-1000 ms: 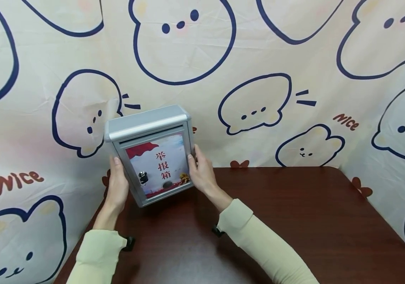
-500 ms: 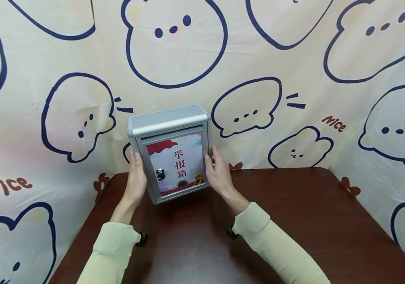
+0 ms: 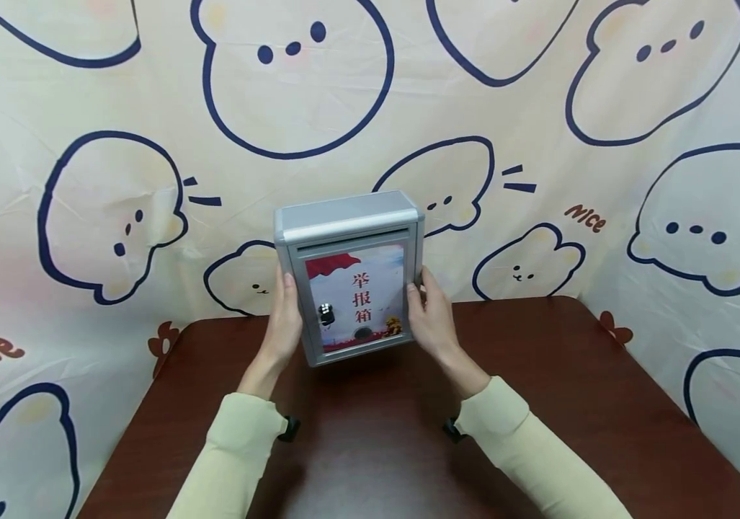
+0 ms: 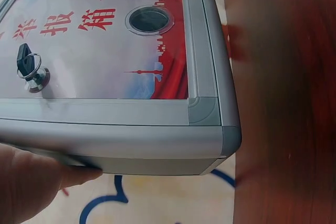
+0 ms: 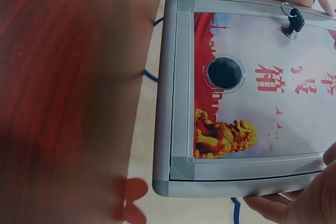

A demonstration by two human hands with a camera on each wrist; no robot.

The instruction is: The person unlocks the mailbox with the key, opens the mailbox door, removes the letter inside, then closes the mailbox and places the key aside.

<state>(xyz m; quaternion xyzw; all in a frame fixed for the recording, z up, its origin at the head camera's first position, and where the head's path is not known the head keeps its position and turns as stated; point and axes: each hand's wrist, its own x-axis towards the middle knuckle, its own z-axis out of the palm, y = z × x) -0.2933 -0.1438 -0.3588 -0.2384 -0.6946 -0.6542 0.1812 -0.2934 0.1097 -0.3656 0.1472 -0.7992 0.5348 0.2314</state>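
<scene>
A silver-grey metal report box (image 3: 357, 288) is held up above the table, slightly tilted, its front facing the camera. Red characters run down its printed door, and a slot lies under the top cover. A key (image 4: 25, 61) with a ring sits in the door lock at the left. Below the lettering is a round dark window (image 5: 224, 73). My left hand (image 3: 283, 317) grips the box's left side, and my right hand (image 3: 433, 313) grips the right side with the thumb at the front edge. Most of the other fingers are hidden behind the box.
A dark reddish-brown table (image 3: 370, 447) lies under the box. Behind it and at both sides hangs a pale curtain (image 3: 318, 108) printed with blue-outlined cartoon animals, close beyond the table's back edge.
Both hands have carried the box to the right, from near the table's back left corner toward the middle. The head view has turned a little to the right. The grip looks the same.
</scene>
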